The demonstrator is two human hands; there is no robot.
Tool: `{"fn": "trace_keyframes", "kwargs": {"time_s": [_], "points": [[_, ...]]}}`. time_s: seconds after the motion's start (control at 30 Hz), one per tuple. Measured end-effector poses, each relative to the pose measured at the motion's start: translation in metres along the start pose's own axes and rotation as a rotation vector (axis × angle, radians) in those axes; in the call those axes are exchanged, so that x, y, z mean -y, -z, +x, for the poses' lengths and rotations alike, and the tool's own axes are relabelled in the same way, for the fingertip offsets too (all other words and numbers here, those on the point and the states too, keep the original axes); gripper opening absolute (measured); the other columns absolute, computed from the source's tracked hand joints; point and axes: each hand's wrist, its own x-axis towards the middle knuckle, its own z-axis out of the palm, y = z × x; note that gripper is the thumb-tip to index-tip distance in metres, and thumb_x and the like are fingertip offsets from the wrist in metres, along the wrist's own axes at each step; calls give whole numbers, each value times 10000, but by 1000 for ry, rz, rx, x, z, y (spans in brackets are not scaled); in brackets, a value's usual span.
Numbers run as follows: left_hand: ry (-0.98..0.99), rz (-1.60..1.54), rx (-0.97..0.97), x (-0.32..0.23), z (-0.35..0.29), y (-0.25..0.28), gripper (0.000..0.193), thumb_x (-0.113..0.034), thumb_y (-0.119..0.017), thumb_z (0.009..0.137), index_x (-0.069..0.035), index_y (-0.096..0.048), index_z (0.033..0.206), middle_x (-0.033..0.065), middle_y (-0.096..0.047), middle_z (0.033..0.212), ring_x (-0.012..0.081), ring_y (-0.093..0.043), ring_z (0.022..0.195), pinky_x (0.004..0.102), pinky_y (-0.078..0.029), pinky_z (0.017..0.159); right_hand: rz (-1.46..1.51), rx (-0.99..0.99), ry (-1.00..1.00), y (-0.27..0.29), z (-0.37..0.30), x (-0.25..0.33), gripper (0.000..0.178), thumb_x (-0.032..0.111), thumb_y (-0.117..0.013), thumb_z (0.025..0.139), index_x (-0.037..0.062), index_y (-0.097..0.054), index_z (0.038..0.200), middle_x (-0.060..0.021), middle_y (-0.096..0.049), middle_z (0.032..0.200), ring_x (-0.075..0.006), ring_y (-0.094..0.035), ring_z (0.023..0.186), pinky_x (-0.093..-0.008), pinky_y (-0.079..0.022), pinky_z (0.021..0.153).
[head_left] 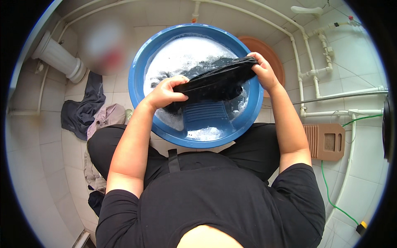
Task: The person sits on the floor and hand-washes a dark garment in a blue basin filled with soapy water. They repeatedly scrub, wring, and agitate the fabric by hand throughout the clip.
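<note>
Left hand point(167, 92) and right hand point(264, 73) pinch opposite ends of that black cloth point(219, 80) over the basin point(135, 78); suds point(186, 53) float inside it, clothes point(86, 110) lie left of it.

The left hand point(166, 91) and right hand point(265, 74) hold a black garment point(217, 81) between them over a blue washbasin point(136, 78) with white suds point(178, 56) and built-in washboard point(204, 115).
</note>
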Motion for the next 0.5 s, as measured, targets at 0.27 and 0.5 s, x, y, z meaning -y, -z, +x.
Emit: {"fn": "trace_keyframes", "kwargs": {"time_s": [0.27,0.5], "points": [[162,-1269,-325,31,20,-6,323,-134,-463,864,52,-498,1126,182,-588,1086,281,-588,995,382,-454,920,138,-56,-452,-9,42,-40,297,215,-562,827,52,-548,1075,-74,-588,967,-124,-561,874,-270,-466,771],[293,-870,-623,69,38,-21,331,-51,-551,822,61,-444,1114,213,-578,1042,309,-595,961,414,-518,808,-843,-29,-367,-77,80,-132,832,524,-665,678,-15,-407,1258,-211,-515,1215,-300,-512,1125,-346,-407,928]]}}
